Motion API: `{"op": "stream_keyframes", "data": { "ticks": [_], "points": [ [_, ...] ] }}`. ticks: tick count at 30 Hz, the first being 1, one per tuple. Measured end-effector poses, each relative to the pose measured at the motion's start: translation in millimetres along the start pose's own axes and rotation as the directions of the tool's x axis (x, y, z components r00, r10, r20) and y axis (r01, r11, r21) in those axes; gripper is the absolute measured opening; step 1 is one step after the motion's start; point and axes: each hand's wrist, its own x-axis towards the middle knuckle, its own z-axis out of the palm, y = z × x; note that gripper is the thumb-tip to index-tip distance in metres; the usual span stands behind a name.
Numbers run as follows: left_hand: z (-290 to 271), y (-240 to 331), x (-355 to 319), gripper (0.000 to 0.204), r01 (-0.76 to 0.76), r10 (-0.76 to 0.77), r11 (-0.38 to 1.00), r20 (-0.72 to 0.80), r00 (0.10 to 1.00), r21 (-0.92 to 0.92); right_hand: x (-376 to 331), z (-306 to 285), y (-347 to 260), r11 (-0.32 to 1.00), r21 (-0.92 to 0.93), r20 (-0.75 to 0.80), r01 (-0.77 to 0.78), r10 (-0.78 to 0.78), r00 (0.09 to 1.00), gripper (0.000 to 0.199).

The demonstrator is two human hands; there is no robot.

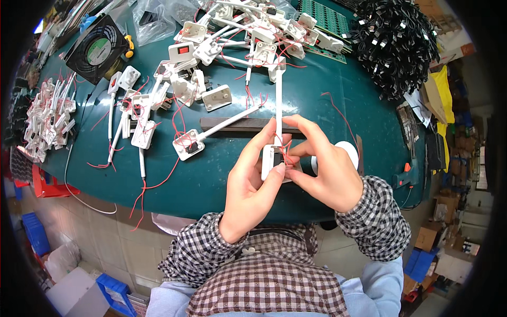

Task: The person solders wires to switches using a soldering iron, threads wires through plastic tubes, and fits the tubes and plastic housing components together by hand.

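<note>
Near the table's front edge, my left hand is closed around an open white plastic switch housing. A black switch body sits in it under my left thumb tip. From the housing's far end a stiff white tube points away from me. My right hand is closed at the housing's right side, thumb and fingers pinching among thin red wires; its fingertips partly hide what they grip. Left of my hands lies another open housing with a white tube and red wires.
White switch parts heap at the back; another pile lies far left. A black fan stands back left. Black cables fill the back right beside green circuit boards. A dark bar lies beyond my hands.
</note>
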Motion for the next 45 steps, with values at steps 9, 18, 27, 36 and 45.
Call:
{"op": "stream_keyframes", "data": {
  "ticks": [9, 18, 27, 36, 45],
  "points": [
    [-17, 8, 2, 0.054, -0.006, 0.016, 0.978, -0.047, 0.999, 0.207, 1, 3, 16, 0.983, 0.178, -0.048, 0.051, -0.043, 0.998, 0.035],
    [-12, 6, -2, 0.051, 0.211, -0.21, 0.977, 0.025, 0.977, -0.021, 30, -6, 3, 0.768, -0.51, -0.097, 0.386, -0.498, 0.862, 0.013],
    [-16, -7, 1, 0.052, 0.088, -0.089, 0.994, -0.02, 0.996, -0.059, 26, 6, -4, 0.814, -0.506, -0.099, 0.285, -0.383, 0.918, 0.023],
    [-18, -12, 2, 0.052, 0.091, -0.091, 0.994, -0.006, 0.996, -0.052, 31, 8, 10, 0.943, -0.229, -0.11, 0.242, -0.272, 0.956, 0.016],
    [-17, -13, 2, 0.062, 0.103, -0.105, 0.992, -0.028, 0.994, -0.071, 32, 6, 10, 0.965, -0.199, -0.013, 0.169, -0.175, 0.985, 0.015]
  ]
}}
